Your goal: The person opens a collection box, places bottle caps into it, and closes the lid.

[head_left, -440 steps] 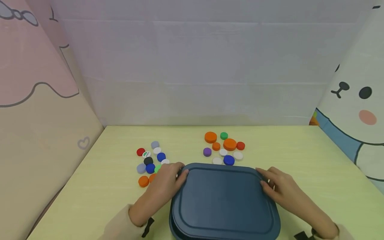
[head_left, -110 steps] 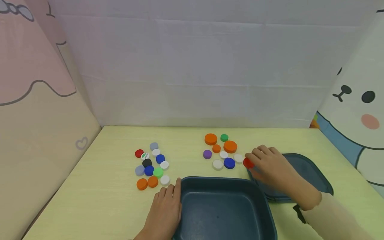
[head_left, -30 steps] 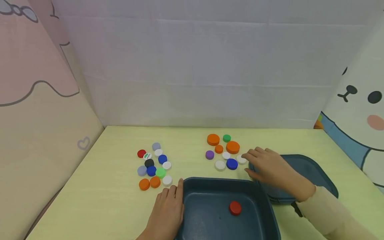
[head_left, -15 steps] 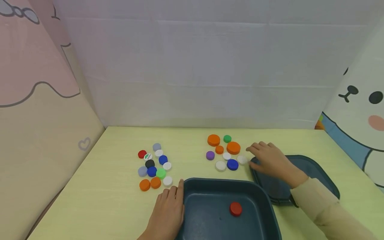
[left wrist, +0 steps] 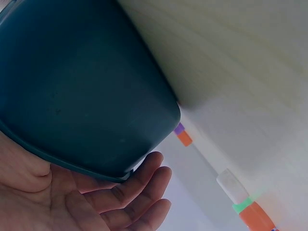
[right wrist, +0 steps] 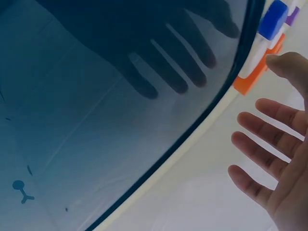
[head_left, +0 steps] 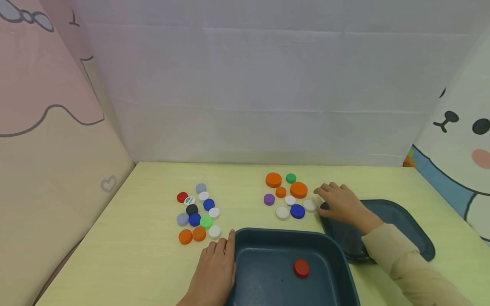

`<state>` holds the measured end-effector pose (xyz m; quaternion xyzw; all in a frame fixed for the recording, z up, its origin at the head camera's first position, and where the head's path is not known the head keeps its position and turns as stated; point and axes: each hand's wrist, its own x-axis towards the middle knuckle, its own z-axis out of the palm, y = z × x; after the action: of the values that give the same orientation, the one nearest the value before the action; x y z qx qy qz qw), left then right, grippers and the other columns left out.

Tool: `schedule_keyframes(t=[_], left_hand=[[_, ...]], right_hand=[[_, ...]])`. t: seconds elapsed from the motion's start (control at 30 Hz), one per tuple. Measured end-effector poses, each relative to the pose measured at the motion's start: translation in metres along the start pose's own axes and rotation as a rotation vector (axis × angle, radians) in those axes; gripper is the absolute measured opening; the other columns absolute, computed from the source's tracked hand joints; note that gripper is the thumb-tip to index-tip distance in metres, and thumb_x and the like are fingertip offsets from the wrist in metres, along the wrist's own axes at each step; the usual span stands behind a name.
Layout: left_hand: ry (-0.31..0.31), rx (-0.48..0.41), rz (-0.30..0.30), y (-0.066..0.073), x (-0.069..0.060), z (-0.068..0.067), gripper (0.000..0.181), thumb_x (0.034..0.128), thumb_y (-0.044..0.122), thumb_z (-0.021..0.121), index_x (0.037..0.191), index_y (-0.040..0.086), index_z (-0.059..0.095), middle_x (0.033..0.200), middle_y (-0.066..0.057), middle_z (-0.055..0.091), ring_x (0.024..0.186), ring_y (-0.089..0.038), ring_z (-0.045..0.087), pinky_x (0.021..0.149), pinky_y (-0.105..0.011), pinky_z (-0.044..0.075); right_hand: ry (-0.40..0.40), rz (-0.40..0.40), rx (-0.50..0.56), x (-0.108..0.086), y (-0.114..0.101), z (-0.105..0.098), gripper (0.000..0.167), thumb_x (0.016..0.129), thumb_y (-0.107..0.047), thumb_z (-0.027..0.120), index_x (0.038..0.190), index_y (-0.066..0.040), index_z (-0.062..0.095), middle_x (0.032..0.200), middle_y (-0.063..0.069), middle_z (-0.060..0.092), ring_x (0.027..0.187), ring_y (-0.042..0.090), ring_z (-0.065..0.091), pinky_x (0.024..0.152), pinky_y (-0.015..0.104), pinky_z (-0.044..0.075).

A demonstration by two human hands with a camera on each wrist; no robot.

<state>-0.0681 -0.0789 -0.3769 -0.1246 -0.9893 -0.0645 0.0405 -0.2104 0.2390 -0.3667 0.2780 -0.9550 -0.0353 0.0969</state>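
In the head view, my left hand (head_left: 213, 272) rests along the left wall of a dark blue container (head_left: 283, 232). Its fingers extend relaxed past the corner in the left wrist view. One red bottle cap (head_left: 301, 268) lies inside the container. My right hand (head_left: 346, 207) hovers over the near-left part of the dark blue lid (head_left: 398, 225), fingers spread, holding nothing. Closest to its fingertips are a white cap (head_left: 309, 205) and a large orange cap (head_left: 298, 190). A blue cap (head_left: 297, 211) lies a little further left. The right wrist view shows the hand reflected in the glossy lid.
Several mixed caps, including a black cap (head_left: 192, 209) and a light green cap (head_left: 206, 221), form a group on the left of the table. A purple cap (head_left: 269, 199) and a green cap (head_left: 291, 178) belong to the right group. A pale wall (head_left: 245, 93) stands behind.
Since the oldest frame, the lid has come off and lies at the right. The red cap went from the right group, through my right hand, into the container. Lately that hand drew slightly back.
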Motion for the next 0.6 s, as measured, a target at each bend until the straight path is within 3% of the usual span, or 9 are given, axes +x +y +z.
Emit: schedule_keyframes(t=[0.3, 0.6], left_hand=[[-0.030, -0.004, -0.011, 0.001, 0.000, -0.001, 0.057, 0.0858, 0.026, 0.060, 0.135, 0.005, 0.040, 0.106, -0.008, 0.055, 0.091, -0.022, 0.047, 0.083, -0.037, 0.044], [-0.012, 0.006, -0.002, 0.001, 0.000, -0.001, 0.057, 0.0856, 0.026, 0.060, 0.134, 0.005, 0.040, 0.105, -0.008, 0.055, 0.090, -0.021, 0.047, 0.082, -0.037, 0.044]], right_hand=[[0.003, 0.000, 0.001, 0.004, -0.001, 0.011, 0.043, 0.074, -0.032, 0.072, 0.107, -0.006, 0.061, 0.099, 0.009, 0.061, 0.088, 0.027, 0.054, 0.071, 0.045, 0.045], [-0.056, 0.009, 0.020, 0.007, -0.001, 0.014, 0.042, 0.075, -0.034, 0.070, 0.106, -0.007, 0.062, 0.097, 0.008, 0.061, 0.088, 0.027, 0.053, 0.071, 0.045, 0.044]])
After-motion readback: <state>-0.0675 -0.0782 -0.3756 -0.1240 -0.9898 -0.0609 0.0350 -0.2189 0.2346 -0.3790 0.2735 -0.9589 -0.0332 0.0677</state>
